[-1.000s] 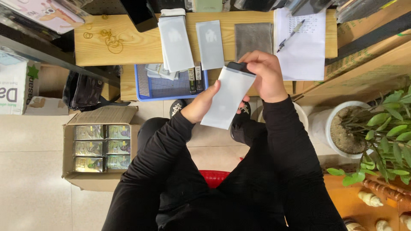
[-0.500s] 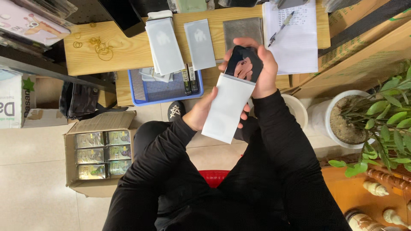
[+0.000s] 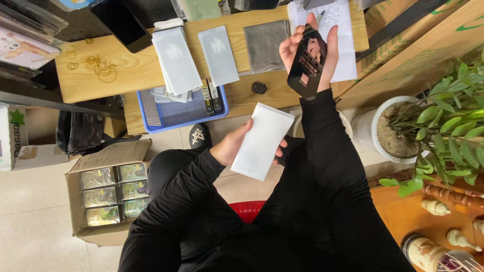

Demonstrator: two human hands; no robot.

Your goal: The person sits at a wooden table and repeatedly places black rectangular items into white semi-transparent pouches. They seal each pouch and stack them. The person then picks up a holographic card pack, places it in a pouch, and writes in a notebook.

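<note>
Cardboard box (image 3: 108, 194), floor, far left: open, flaps out, holding two columns of three shiny foil-wrapped packs (image 3: 115, 195).

Black bag (image 3: 83, 132): under the wooden table (image 3: 121, 75), beside the box.

Blue mesh tray (image 3: 176, 112): on the table's lower edge, holding a few pale sleeves at the back left and slim dark sticks (image 3: 210, 98) standing along its right side.

Stack of white sleeves (image 3: 176, 59): on the table, its lower end overlapping the tray's rim; a single white sleeve (image 3: 218, 54) just right of it.

Left hand (image 3: 236, 145): over the lap, fingers closed round the left edge of a white pouch (image 3: 262, 141), thumb on top; the pouch is tilted, mouth toward the table.

Grey cloth (image 3: 264, 45): flat on the table, a small dark object (image 3: 259, 87) near it.

Right hand (image 3: 312, 48): raised above the table edge, palm cupped, fingers loosely curled round a glossy black card-shaped packet (image 3: 307, 63), clear of the pouch.

White plant pot (image 3: 370, 133): floor, right, filled with soil, green leafy plant (image 3: 448, 126) growing from it.
</note>
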